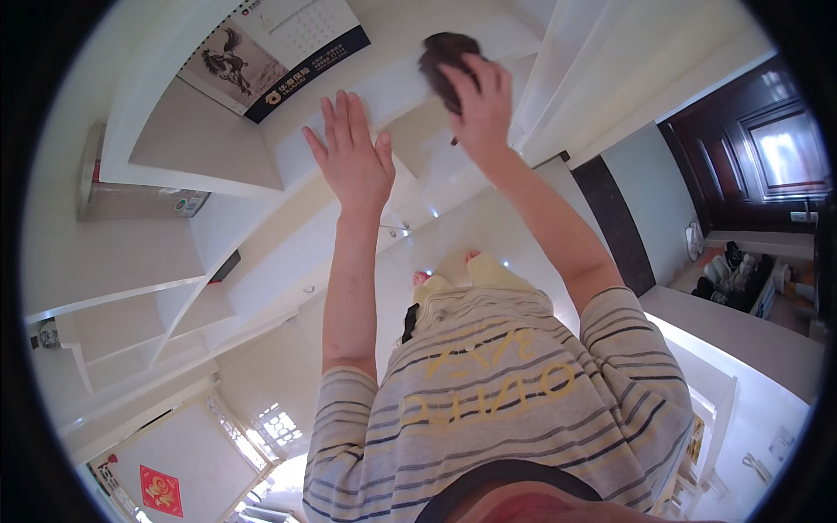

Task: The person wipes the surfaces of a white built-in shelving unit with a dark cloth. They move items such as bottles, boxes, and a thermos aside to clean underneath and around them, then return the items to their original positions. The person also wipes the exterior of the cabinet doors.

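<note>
My left hand (356, 157) is spread palm down against the pale surface of a white shelf unit (281, 147), fingers apart and holding nothing. Just beyond its fingertips stands a spiral-bound calendar (242, 62) with a horse picture and a dark printed band. Up and to the right, my right hand (480, 98) grips a dark brown rounded object (448, 59). That object is blurred, and a small dark tip shows below the fingers; its exact kind cannot be told. It is held over or against the shelf unit; contact cannot be told.
More shelf compartments run down the left, one holding a clear plastic-like box (140, 199) and another a small dark item (225, 267). Cabinet doors with small knobs (308, 289) lie below. Shoes (726, 274) sit near a dark door (752, 144) at the right. My bare feet are on the pale floor.
</note>
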`<state>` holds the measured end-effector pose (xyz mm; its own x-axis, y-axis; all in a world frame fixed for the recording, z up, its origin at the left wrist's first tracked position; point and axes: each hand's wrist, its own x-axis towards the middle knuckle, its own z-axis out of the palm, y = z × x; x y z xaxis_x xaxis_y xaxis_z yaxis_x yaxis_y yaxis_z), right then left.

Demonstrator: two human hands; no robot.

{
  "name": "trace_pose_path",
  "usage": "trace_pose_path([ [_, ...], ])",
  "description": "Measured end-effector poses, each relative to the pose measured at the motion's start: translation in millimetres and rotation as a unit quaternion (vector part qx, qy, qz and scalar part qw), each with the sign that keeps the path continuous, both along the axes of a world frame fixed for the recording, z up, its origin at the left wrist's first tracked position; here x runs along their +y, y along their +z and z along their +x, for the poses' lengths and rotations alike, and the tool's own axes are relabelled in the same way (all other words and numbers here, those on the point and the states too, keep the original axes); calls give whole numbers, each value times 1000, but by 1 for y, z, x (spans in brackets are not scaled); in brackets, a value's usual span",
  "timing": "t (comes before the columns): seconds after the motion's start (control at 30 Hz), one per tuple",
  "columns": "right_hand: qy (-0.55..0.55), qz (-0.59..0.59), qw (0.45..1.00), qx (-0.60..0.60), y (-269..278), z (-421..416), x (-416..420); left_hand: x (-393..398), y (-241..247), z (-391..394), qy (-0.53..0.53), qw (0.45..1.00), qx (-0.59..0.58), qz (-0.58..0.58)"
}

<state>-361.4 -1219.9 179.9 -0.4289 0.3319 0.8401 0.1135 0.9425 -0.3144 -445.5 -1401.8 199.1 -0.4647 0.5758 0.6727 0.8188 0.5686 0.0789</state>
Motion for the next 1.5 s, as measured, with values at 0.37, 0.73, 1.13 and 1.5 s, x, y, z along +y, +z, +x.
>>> trace_pose_path([
  [0.37, 57, -27, 998, 1, 12, 0, 2, -6, 9, 4, -27, 996, -42, 68],
  [0.73, 116, -54, 988, -83, 44, -16, -40, -20, 17, 2, -92, 968, -179, 148],
  [1.13, 149, -43, 983, -100, 44, -32, -123, -54, 22, 13, -168, 937, -233, 198],
  [1.5, 331, -31, 943, -29, 79, -42, -246, -191, 41, 26, -130, 947, -141, 256],
])
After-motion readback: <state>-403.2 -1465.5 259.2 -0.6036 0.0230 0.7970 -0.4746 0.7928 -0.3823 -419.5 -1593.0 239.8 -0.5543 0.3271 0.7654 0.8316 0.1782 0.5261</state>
